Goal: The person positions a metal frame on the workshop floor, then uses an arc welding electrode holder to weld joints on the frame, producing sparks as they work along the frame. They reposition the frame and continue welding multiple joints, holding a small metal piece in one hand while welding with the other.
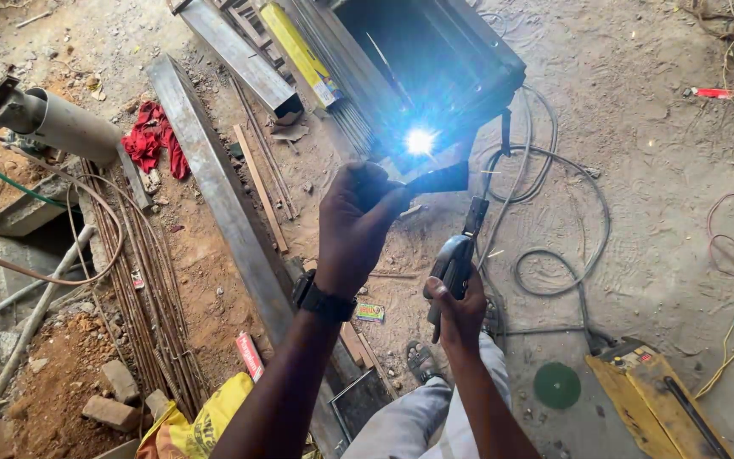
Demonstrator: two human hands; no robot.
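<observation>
the welding arc (420, 140) burns bright blue-white at the lower edge of the dark metal frame (435, 59), which stands on the ground ahead of the person. the rod running to the arc is lost in the glare.

the right hand (456, 310) is clenched around the handle of the electrode holder (460, 251), a dark clamp whose thin upper part points up toward the arc. the left hand (358, 212), with a black watch (323, 299) at the wrist, grasps a dark flat shield (439, 178) and holds it just below the arc.

judged from this position, the step goes well when the holder is kept steady, the arc is kept short, and the shield sits between the eyes and the glare; the black cables (554, 212) looped on the ground just beside the frame should lie free of the feet.

materials around the work:
- long grey steel channels (214, 170), flat-faced and dull, lie on the ground to the left of the frame.
- a bundle of thin rusty rods (142, 280) lies farther left on reddish soil.
- a red rag (156, 136), soft and crumpled, lies near the upper channel.
- a green disc (556, 385) lies on the dusty concrete near a yellow welding machine (647, 382) at lower right.
- a grey pipe (53, 123), smooth and round, sits at upper left.
</observation>
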